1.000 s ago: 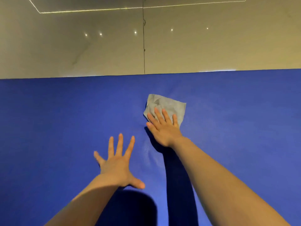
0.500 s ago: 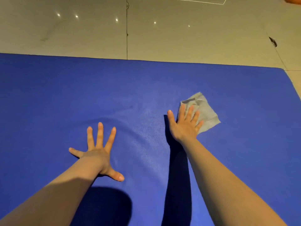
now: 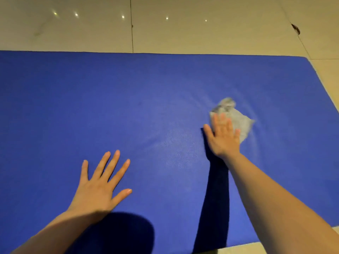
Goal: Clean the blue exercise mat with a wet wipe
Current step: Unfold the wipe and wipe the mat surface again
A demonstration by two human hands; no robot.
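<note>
Risk: wipe (image 3: 236, 120) bunches under flat right hand (image 3: 223, 138), fingers straight, and skips patches of mat (image 3: 128, 99). Left hand (image 3: 100, 187) braces, fingers spread.

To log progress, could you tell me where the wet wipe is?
The wet wipe lies under the right hand on the blue exercise mat, right of centre.
</note>
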